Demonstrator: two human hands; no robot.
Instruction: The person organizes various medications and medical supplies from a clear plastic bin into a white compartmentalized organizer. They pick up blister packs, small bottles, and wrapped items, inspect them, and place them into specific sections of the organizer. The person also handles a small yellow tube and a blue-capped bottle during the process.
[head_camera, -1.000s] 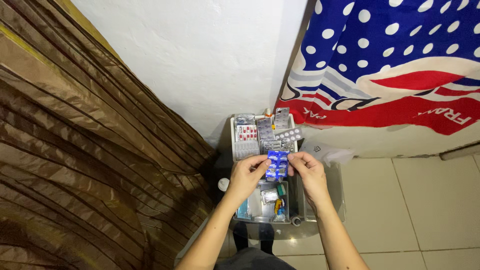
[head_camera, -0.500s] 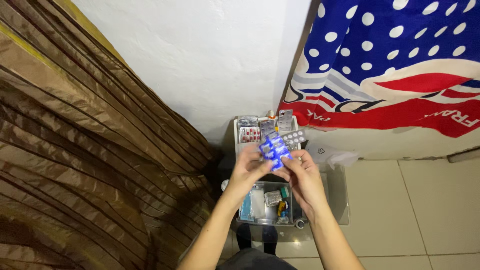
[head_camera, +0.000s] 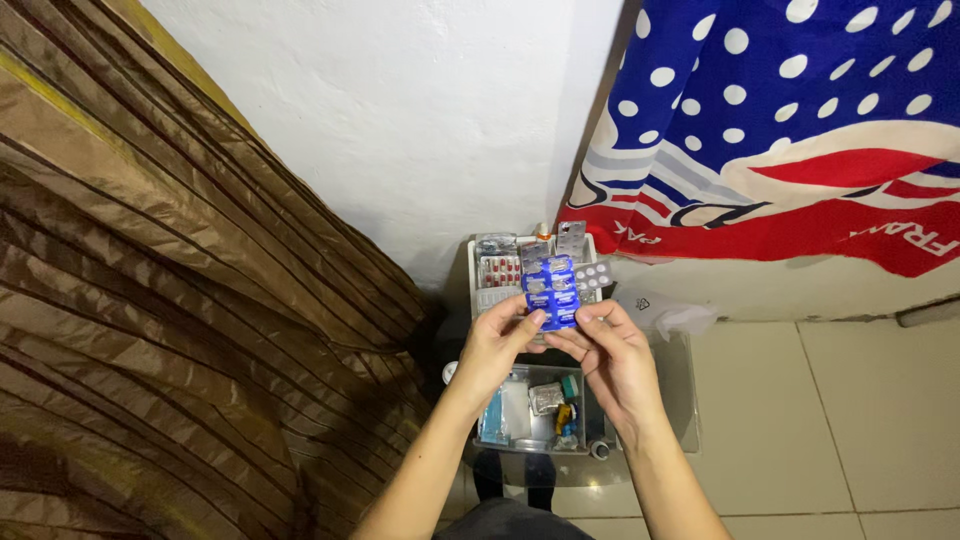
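A small glass-topped counter (head_camera: 680, 400) stands on the tiled floor (head_camera: 850, 420). On it sit a grey box (head_camera: 497, 443) of medicine items and a crumpled clear bag (head_camera: 660, 308).

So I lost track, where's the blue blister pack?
Head view, centre: the blue blister pack is pinched between left hand and right hand, above the grey organiser tray.

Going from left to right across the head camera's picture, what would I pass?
Brown striped curtain → white wall → left hand → blue blister pack → right hand → dotted blue, red and white cloth.
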